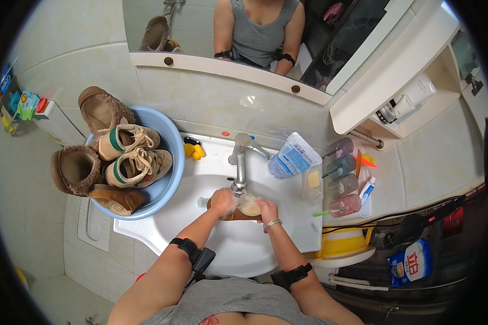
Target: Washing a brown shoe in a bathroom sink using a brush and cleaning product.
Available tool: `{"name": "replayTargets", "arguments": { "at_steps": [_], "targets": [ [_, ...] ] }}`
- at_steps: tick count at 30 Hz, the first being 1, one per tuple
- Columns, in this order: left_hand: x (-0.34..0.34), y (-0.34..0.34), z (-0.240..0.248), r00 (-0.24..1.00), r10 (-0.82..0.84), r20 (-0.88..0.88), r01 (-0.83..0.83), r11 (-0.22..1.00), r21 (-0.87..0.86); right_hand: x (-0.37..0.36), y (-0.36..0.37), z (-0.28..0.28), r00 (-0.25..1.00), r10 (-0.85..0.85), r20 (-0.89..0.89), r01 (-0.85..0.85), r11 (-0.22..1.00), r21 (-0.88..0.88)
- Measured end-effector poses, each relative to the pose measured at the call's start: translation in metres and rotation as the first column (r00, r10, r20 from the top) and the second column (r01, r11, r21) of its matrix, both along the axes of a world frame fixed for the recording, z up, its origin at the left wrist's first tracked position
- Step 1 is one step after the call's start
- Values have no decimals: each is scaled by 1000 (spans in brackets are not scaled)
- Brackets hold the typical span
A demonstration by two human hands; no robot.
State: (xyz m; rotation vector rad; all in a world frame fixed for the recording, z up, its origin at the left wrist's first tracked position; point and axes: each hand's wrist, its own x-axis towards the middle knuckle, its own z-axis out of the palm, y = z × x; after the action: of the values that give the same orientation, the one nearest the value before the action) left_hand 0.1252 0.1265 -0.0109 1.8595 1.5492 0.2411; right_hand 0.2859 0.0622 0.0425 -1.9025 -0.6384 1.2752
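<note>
Far left of frame: rack (11, 103) of small packets, dark at the lens edge, contents hard to make out.

Left: blue basin (165, 122), heaped. In it, two fleece-lined shoes (76, 170), two cream sneakers (138, 169) with green trim and laces, one tan shoe (119, 200) low down, partly covered. Basin floor mostly hidden.

Centre: white sink (238, 252); yellow duck toy (195, 151) on its back rim. Brown shoe (236, 215) in the sink under the tap (241, 162), middle mostly covered by hands and a whitish blur. Left hand (221, 202): fingers bent over the shoe's left part; cannot tell what they grip. Pale bristly end (202, 202) just left of it, the remainder hidden. Right hand (267, 210): fingers closed on the shoe's right end.

Right of centre: pouch (293, 157), blue-white, contents unseen; soap dish (311, 192) with a yellowish bar (313, 180).

Right: row of four tinted cups (344, 186); the pink one holds a green-ended brush (324, 213). Open cabinet (363, 111) upper right with tubes (412, 100) and a jar.
</note>
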Motion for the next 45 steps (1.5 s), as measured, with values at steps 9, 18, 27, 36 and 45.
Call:
{"name": "replayTargets", "arguments": {
  "at_steps": [9,18,27,36,45],
  "targets": [
    [18,8,-52,945,260,198,-183,923,-339,6,2,18,990,115,86,-115,993,-3],
    [6,-3,-33,892,261,368,-155,943,-293,3,5,6,989,5,147,-2,1000,-16],
    [-25,7,18,908,100,406,-65,993,-100,-5,13,29,917,163,365,-142,986,-83],
    [-28,-3,-1,773,162,613,-85,985,-153,5,10,41,911,161,379,-166,986,-18],
    [11,-70,5,-250,968,18,300,95,-949,-14,-8,26,964,-38,-263,34,999,-22]
  ]
}}
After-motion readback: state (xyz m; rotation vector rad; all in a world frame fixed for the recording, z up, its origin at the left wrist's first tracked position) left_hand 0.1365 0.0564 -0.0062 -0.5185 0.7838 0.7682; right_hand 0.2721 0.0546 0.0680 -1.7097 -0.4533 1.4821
